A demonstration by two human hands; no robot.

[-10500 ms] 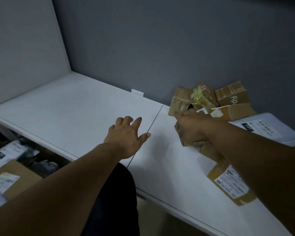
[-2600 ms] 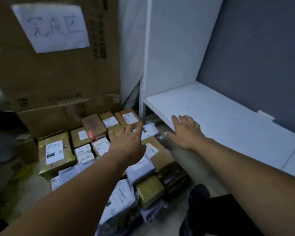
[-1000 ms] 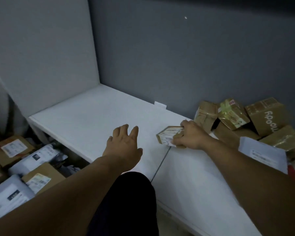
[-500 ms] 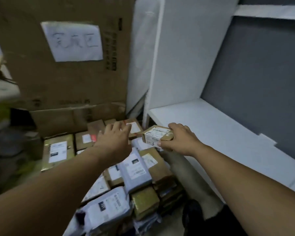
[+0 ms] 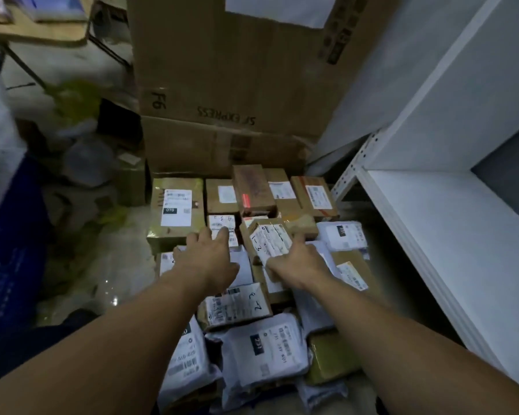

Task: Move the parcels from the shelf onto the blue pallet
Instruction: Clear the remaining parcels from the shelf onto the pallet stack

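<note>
Inspector: State the location of the small brown parcel (image 5: 271, 238).

Technician: Centre of the frame, tilted, with a label marked "1-3" facing up. It is just above the pile of parcels (image 5: 261, 345) that fills the lower centre. Contact with the pile cannot be determined.

Inspector: Grip state of the right hand (image 5: 298, 265)?

Technician: The fingers are curled round the near edge of the small brown parcel and hold it.

Inspector: And the left hand (image 5: 206, 263)?

Technician: Just left of the right hand, palm down, fingers extended and spread, holding nothing. It is over the pile. Whether the fingertips touch a parcel cannot be determined.

Inspector: Surroundings?

Technician: The white shelf (image 5: 468, 241) occupies the right of the frame, beside the pile. A large cardboard box (image 5: 237, 79) stands behind the pile, upper centre. A blue object (image 5: 9, 259) sits at the left edge; its type is unclear.
</note>
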